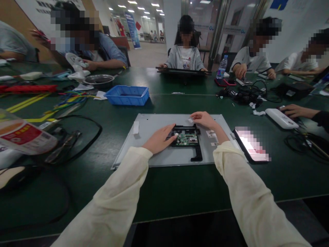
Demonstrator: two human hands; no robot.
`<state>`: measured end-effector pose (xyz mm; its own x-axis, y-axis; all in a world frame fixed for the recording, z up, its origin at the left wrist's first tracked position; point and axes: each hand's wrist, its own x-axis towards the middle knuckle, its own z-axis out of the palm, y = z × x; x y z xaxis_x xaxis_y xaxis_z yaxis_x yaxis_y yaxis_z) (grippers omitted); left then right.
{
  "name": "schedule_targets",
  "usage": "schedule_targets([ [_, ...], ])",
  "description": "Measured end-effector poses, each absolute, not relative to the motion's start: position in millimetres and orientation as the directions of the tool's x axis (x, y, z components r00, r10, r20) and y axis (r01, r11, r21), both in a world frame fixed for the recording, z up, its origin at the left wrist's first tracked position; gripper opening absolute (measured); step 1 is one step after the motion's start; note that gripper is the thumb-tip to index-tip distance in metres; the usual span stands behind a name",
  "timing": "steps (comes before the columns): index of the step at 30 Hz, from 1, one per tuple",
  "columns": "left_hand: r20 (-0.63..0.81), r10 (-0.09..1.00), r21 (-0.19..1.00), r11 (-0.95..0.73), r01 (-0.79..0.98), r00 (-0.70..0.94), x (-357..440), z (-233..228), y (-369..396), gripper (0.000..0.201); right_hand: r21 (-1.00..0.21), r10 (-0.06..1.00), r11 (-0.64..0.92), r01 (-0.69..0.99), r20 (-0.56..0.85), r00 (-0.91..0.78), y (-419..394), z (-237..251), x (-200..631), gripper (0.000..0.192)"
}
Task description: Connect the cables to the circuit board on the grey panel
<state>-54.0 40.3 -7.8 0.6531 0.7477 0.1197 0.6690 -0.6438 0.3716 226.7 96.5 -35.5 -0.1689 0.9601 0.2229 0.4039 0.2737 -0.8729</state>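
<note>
A grey flat panel (161, 120) lies on the table in front of me. Near its middle sits a black plastic frame (197, 151) around a green circuit board (185, 138). My left hand (160, 139) lies over the frame's left side, fingers stretched out and thumb at the board's edge. Behind the frame, my right hand (204, 120) has its fingertips bent together at a small white piece (190, 120), perhaps tape. Another white strip (136, 128) is on the panel's left part. Printed labels (211, 134) show beside my right wrist.
Right of the panel lies a lit phone (253, 144). A blue bin (127, 95) stands behind it, and a plastic cup (27, 133) and cables are at left. Several people sit around the table; a co-worker's hand (295, 111) is near a white device (281, 118).
</note>
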Motion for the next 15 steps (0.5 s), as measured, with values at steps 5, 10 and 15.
schedule_targets([
  [5,0.131,0.741,0.362,-0.655,0.664,0.659,-54,-10,41,0.063,-0.77,0.91,0.402,0.496,0.274,-0.312,97,-36,232,0.029],
  [10,0.145,0.734,0.36,-0.663,0.656,0.663,-54,-10,42,0.062,-0.683,0.887,0.461,0.567,0.343,-0.308,99,-40,229,0.024],
  [15,0.145,0.737,0.36,-0.66,0.659,0.66,-54,-9,41,0.062,-0.614,0.89,0.423,0.666,0.419,-0.178,97,-45,222,0.018],
])
